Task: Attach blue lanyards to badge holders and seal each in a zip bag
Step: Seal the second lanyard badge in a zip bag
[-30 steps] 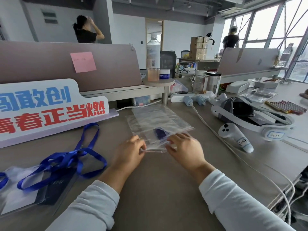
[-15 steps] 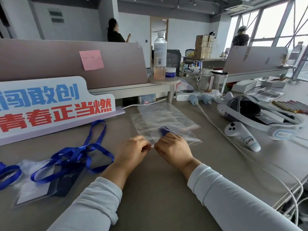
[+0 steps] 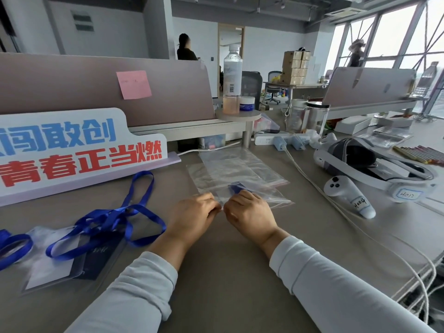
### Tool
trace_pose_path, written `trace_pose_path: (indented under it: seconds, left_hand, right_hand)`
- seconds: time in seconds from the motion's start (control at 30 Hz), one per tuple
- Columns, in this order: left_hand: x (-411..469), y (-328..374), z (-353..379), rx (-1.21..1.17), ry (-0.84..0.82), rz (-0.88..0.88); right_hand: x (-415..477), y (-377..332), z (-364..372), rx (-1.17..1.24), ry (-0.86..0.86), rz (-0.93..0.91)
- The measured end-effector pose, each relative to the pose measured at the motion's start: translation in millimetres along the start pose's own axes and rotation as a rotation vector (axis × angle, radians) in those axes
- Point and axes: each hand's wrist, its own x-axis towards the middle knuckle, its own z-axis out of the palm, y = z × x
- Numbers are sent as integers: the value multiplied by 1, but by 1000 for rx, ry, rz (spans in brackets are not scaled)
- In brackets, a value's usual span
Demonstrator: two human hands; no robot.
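A clear zip bag [image 3: 262, 195] lies flat on the grey desk in front of me, with a folded blue lanyard [image 3: 236, 187] showing inside it. My left hand [image 3: 192, 217] and my right hand [image 3: 249, 213] sit side by side at the bag's near edge, fingers curled, pinching its zip strip. Beneath and behind it lie more clear zip bags [image 3: 230, 162]. At the left, several blue lanyards [image 3: 105, 222] lie tangled over badge holders [image 3: 72, 260].
A sign with blue and red characters [image 3: 77, 150] stands at the left. A VR headset [image 3: 374, 164], its controller [image 3: 348, 195] and white cables [image 3: 360, 227] occupy the right. A power strip [image 3: 278, 140] and a bottle [image 3: 231, 80] stand behind.
My right hand slid left along the bag's near edge until it met my left hand. The view shifted slightly.
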Motion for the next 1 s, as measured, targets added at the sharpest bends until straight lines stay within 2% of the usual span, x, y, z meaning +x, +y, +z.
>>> trace_pose_path:
  seconds: [0.17,0.27,0.5,0.73,1.0]
  left_hand:
    - [0,0,-3,5,65,-29]
    - [-1,1,-5,26,48,-53]
    - [3,2,-2,83,58,52]
    - [0,-3,-4,93,144,-54]
    - [4,4,1,244,110,91]
  right_hand:
    - [-1,5,-1,-41,64,50]
    - [-4,9,-2,-54,76,40]
    - [-4,7,-2,-40,43,8]
    - [-4,14,-10,-39,48,108]
    - [-5,12,-8,-42,34,40]
